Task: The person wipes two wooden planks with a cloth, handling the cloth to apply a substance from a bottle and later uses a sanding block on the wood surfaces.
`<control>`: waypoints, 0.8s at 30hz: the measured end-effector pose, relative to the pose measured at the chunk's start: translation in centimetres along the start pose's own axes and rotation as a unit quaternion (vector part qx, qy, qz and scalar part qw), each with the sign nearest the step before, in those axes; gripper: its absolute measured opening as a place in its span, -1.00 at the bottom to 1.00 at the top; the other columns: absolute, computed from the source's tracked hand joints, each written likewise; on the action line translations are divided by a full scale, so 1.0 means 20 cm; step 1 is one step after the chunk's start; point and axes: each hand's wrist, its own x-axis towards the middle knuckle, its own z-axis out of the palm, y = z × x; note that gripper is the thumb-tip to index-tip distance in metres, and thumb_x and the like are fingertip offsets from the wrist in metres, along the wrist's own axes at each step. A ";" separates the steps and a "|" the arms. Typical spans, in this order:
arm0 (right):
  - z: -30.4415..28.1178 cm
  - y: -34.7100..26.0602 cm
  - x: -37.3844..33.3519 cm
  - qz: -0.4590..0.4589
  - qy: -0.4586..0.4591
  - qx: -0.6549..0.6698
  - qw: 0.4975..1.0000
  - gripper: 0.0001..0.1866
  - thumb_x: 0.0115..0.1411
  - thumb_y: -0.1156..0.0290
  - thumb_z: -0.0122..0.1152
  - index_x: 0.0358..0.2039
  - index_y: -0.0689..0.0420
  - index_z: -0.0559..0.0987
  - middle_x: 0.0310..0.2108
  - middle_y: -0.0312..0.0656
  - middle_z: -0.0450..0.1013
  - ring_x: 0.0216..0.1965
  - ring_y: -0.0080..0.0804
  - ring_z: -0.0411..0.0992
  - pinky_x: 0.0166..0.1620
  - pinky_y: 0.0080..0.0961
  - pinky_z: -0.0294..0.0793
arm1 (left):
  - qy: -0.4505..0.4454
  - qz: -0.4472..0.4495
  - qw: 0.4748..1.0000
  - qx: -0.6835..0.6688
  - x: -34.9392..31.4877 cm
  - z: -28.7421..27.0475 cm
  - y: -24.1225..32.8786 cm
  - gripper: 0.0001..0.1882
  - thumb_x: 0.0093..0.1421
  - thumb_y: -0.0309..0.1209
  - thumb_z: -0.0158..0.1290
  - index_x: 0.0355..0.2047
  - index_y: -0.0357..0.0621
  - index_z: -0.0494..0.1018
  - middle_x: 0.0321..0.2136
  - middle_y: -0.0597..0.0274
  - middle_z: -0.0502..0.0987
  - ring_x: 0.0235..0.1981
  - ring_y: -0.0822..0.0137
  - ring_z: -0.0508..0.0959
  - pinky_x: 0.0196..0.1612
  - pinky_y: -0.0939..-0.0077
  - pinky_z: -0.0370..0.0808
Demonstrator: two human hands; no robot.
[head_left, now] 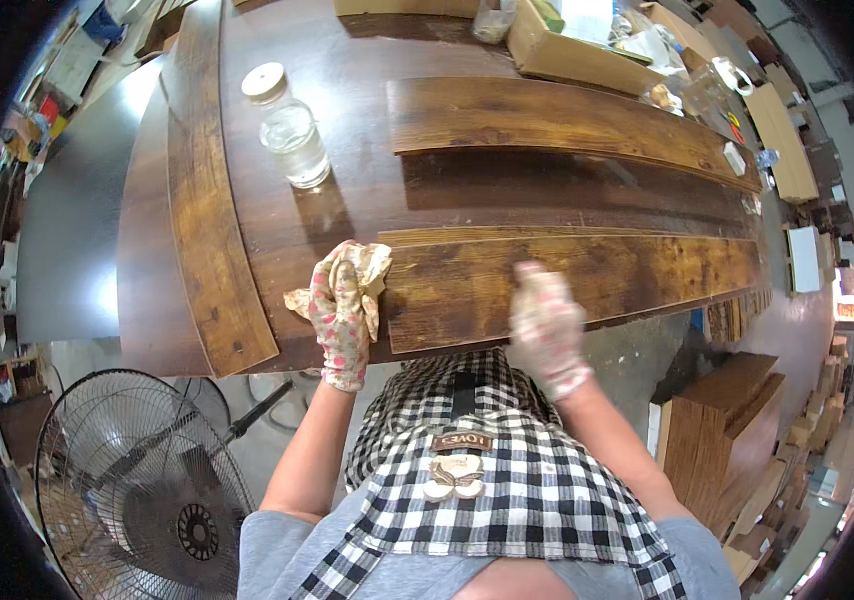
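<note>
cloth (371, 270) — in left fingers (322, 288), plank (647, 266) — under right hand (547, 322)

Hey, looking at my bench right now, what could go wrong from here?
The jar stands on the table beyond your left hand, so a wide reach with the cloth might tip it.

The front board lies along the table's near edge; a push from your right hand, blurred above it, could perhaps slide it off.

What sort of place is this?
Probably a woodworking or furniture workshop: long brown wood-grain boards lie on a dark brown worktable, and brown rectangular panels sit stacked nearby.
</note>
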 end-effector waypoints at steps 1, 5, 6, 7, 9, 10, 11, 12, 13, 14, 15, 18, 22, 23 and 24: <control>-0.05 0.09 -0.01 0.049 0.024 -0.022 0.998 -0.73 0.15 0.50 0.04 -0.11 0.19 0.47 -0.43 -0.19 0.40 -0.71 -0.54 0.31 -0.75 -0.60 0.29 | 0.008 -0.002 0.999 -0.031 -0.01 -0.05 -0.01 -0.71 0.35 -0.40 -0.11 0.02 -0.25 0.35 -0.11 0.18 0.49 -0.11 0.39 0.51 -0.04 0.52 0.47; -0.02 -0.08 -0.06 0.049 -0.089 -0.021 0.995 -0.74 0.20 0.49 -0.04 -0.09 0.16 0.45 -0.53 -0.22 0.32 -0.78 -0.50 0.26 -0.78 -0.55 0.27 | 0.058 -0.008 0.998 -0.038 -0.08 -0.07 -0.04 -0.68 0.33 -0.33 -0.06 0.04 -0.20 0.35 -0.07 0.14 0.49 -0.10 0.29 0.53 -0.09 0.46 0.53; -0.02 -0.24 0.01 -0.025 -0.094 0.010 0.995 -0.77 0.20 0.49 -0.09 -0.13 0.16 0.44 -0.56 -0.26 0.29 -0.78 -0.58 0.22 -0.79 -0.56 0.23 | 0.059 -0.007 0.998 -0.038 -0.07 -0.09 -0.07 -0.68 0.33 -0.33 -0.06 0.04 -0.20 0.35 -0.07 0.14 0.49 -0.10 0.29 0.53 -0.09 0.46 0.53; 0.01 -0.39 0.04 -0.081 -0.142 0.015 0.987 -0.75 0.19 0.48 -0.10 -0.12 0.17 0.43 -0.56 -0.25 0.29 -0.78 -0.59 0.23 -0.79 -0.57 0.22 | 0.065 -0.019 0.996 -0.065 -0.05 -0.13 -0.09 -0.68 0.33 -0.33 -0.07 0.04 -0.18 0.34 -0.06 0.12 0.49 -0.08 0.25 0.52 -0.10 0.38 0.55; 0.10 -0.55 0.07 -0.202 -0.112 0.149 0.961 -0.66 0.13 0.46 -0.05 -0.05 0.20 0.40 -0.57 -0.23 0.33 -0.74 -0.46 0.29 -0.74 -0.60 0.27 | 0.052 -0.014 0.994 -0.096 -0.02 -0.14 -0.01 -0.68 0.34 -0.31 -0.10 0.04 -0.17 0.31 -0.06 0.05 0.48 -0.06 0.12 0.52 -0.14 0.14 0.59; 0.08 -0.54 0.08 -0.213 -0.119 0.144 0.959 -0.69 0.16 0.50 -0.09 -0.07 0.21 0.41 -0.52 -0.21 0.35 -0.72 -0.43 0.32 -0.71 -0.61 0.30 | 0.089 -0.020 0.985 -0.145 -0.03 -0.11 0.07 -0.67 0.30 -0.30 -0.03 -0.02 -0.24 0.36 -0.11 0.10 0.50 -0.18 0.22 0.57 -0.23 0.28 0.64; 0.06 -0.50 0.09 -0.189 -0.110 0.116 0.969 -0.71 0.18 0.50 -0.10 -0.08 0.20 0.42 -0.49 -0.20 0.36 -0.72 -0.45 0.32 -0.72 -0.59 0.31 | 0.096 0.014 0.986 -0.138 -0.02 -0.19 0.07 -0.68 0.31 -0.31 -0.03 -0.02 -0.25 0.36 -0.13 0.09 0.51 -0.20 0.22 0.58 -0.25 0.28 0.64; 0.03 -0.42 0.10 -0.169 -0.102 0.091 0.976 -0.72 0.20 0.49 -0.11 -0.09 0.20 0.43 -0.47 -0.20 0.36 -0.72 -0.47 0.32 -0.72 -0.58 0.31 | 0.109 0.050 0.984 -0.131 -0.01 -0.29 0.07 -0.69 0.31 -0.32 -0.04 -0.03 -0.25 0.36 -0.15 0.09 0.52 -0.21 0.22 0.58 -0.26 0.27 0.65; 0.03 -0.31 0.09 -0.069 -0.075 0.130 0.986 -0.74 0.24 0.45 -0.11 -0.10 0.21 0.45 -0.50 -0.22 0.34 -0.75 -0.54 0.28 -0.74 -0.56 0.30 | 0.147 0.037 0.982 -0.113 -0.02 -0.31 0.12 -0.69 0.32 -0.31 -0.05 -0.03 -0.25 0.37 -0.17 0.09 0.53 -0.22 0.24 0.59 -0.27 0.33 0.64; 0.03 -0.20 0.08 -0.038 0.001 0.091 0.995 -0.74 0.25 0.40 -0.10 -0.12 0.22 0.45 -0.55 -0.25 0.31 -0.79 -0.61 0.22 -0.77 -0.59 0.26 | 0.150 0.042 0.981 -0.112 -0.03 -0.33 0.13 -0.69 0.32 -0.31 -0.05 -0.03 -0.25 0.37 -0.17 0.09 0.53 -0.22 0.24 0.59 -0.27 0.33 0.64; 0.04 -0.15 0.05 -0.029 -0.023 0.041 0.998 -0.74 0.25 0.39 -0.10 -0.12 0.21 0.45 -0.54 -0.25 0.31 -0.79 -0.61 0.21 -0.78 -0.61 0.26 | 0.151 0.060 0.983 -0.087 -0.03 -0.35 0.13 -0.70 0.32 -0.30 -0.06 -0.03 -0.24 0.37 -0.16 0.09 0.53 -0.22 0.25 0.58 -0.27 0.36 0.64; 0.04 -0.38 0.05 -0.119 -0.115 0.047 0.985 -0.77 0.20 0.49 -0.11 -0.14 0.15 0.42 -0.57 -0.29 0.30 -0.76 -0.61 0.24 -0.76 -0.62 0.28 | 0.154 0.066 0.983 -0.073 0.00 -0.34 0.09 -0.70 0.34 -0.30 -0.09 -0.01 -0.21 0.36 -0.14 0.09 0.52 -0.21 0.25 0.57 -0.26 0.40 0.62; 0.08 -0.57 0.02 -0.271 -0.197 0.206 0.920 -0.66 0.11 0.38 0.03 -0.07 0.15 0.43 -0.47 -0.25 0.33 -0.58 -0.48 0.42 -0.62 -0.48 0.37 | 0.110 0.078 0.972 -0.193 0.08 -0.41 0.13 -0.71 0.34 -0.34 -0.10 0.02 -0.18 0.32 -0.13 0.03 0.51 -0.18 0.13 0.57 -0.26 0.20 0.62; 0.07 -0.53 0.05 -0.212 -0.162 0.201 0.943 -0.62 0.09 0.39 0.05 -0.05 0.15 0.43 -0.47 -0.25 0.33 -0.57 -0.46 0.43 -0.60 -0.46 0.37 | 0.096 0.088 0.970 -0.207 0.09 -0.42 0.15 -0.71 0.34 -0.36 -0.10 0.02 -0.18 0.33 -0.13 0.03 0.51 -0.19 0.13 0.57 -0.27 0.18 0.63; 0.05 -0.49 0.07 -0.145 -0.127 0.192 0.962 -0.59 0.07 0.40 0.07 -0.02 0.15 0.43 -0.46 -0.25 0.34 -0.57 -0.44 0.44 -0.57 -0.44 0.38 | 0.077 0.091 0.968 -0.220 0.10 -0.37 0.19 -0.72 0.33 -0.37 -0.10 0.01 -0.18 0.34 -0.13 0.02 0.51 -0.19 0.12 0.58 -0.28 0.17 0.63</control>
